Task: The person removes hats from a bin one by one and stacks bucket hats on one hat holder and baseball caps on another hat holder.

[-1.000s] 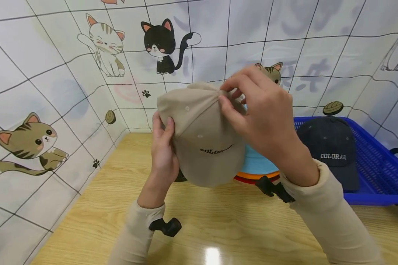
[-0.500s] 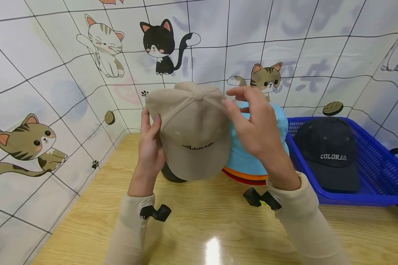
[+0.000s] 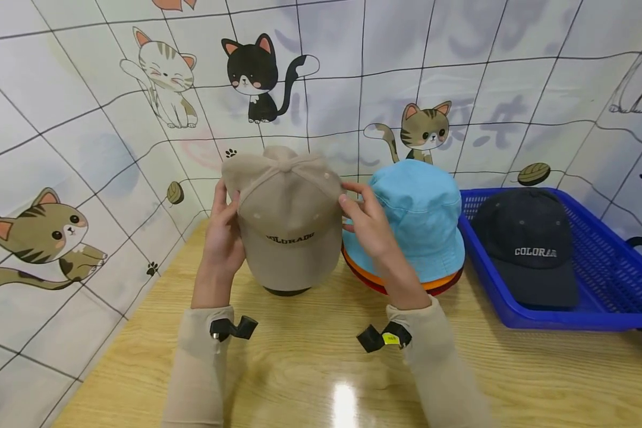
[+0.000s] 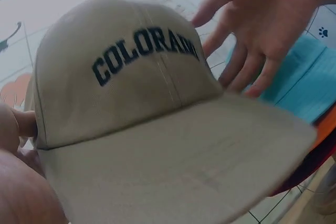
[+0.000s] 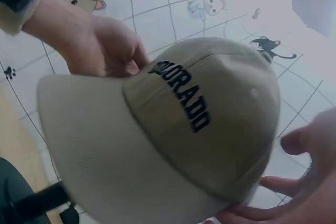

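We find the beige cap [image 3: 291, 217] left of the blue hat [image 3: 419, 205], the left hand [image 3: 223, 241] gripping one side, the right hand [image 3: 371, 224] loosely extended at the other, and judge this positioning, next calling for even two-handed support.

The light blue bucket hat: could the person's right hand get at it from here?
Likely yes: the right hand is close to the light blue bucket hat, and nothing seems to block the way. Its fingers are at the side of the beige cap, so they'd need to turn away.
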